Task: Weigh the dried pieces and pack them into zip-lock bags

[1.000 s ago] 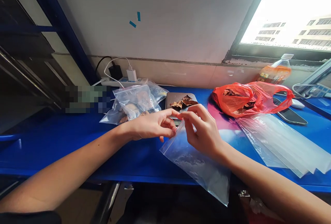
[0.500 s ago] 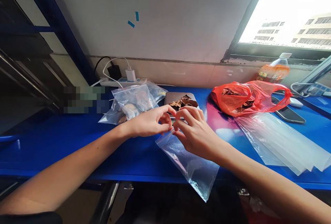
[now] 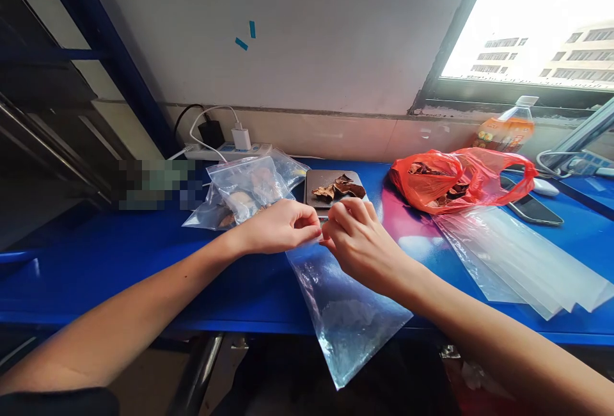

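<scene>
Both arms reach in from the bottom corners of the frame and meet near the centre, forearms slanting inward and upward. The left hand comes from the lower left with its thumb and curled fingers pinched together on the top edge of a clear bag. The right hand, from the lower right, shows its back and knuckles; its fingers are bent and folded in, and its fingertips pinch the same edge just beside the left hand's. The clear bag hangs from this grip, slanting down across the front edge of the blue desk, one corner pointing to the bottom centre of the frame.

Just beyond the hands, at the centre, a scale carries dried brown pieces. Filled bags lie left of it, behind the left hand. At the right are a red bag, flat bags and a phone.
</scene>
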Demonstrator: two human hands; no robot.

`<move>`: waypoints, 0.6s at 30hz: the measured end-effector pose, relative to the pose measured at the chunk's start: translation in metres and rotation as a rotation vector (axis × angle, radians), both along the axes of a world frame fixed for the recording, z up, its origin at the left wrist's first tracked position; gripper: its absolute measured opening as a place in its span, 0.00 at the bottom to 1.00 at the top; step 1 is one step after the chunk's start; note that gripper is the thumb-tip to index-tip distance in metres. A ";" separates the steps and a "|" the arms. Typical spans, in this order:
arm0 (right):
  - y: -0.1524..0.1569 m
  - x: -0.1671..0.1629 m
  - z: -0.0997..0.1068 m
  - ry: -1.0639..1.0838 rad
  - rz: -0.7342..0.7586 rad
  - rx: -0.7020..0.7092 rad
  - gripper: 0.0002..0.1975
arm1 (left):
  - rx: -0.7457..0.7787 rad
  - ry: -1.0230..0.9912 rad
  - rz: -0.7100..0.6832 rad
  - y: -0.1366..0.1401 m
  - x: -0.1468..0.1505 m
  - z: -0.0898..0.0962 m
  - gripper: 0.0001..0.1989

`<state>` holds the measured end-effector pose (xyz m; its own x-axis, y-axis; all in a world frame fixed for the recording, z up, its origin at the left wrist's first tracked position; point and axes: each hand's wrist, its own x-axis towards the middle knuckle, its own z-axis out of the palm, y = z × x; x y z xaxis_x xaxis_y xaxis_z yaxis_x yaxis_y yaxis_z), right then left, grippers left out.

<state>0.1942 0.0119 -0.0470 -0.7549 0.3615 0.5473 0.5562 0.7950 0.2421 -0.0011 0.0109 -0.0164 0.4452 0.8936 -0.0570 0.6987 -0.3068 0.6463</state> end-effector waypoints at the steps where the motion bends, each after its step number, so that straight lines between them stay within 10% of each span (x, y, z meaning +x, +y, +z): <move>1: 0.000 0.000 0.000 -0.012 0.007 0.013 0.06 | 0.011 0.012 0.012 -0.001 0.001 0.000 0.11; 18: 0.008 0.002 -0.002 -0.027 0.207 -0.161 0.07 | 0.154 0.000 0.142 -0.001 0.003 -0.002 0.08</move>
<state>0.1966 0.0196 -0.0488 -0.8355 0.2784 0.4737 0.3724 0.9208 0.1158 0.0019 0.0098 -0.0181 0.3137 0.9457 0.0849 0.7420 -0.2999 0.5995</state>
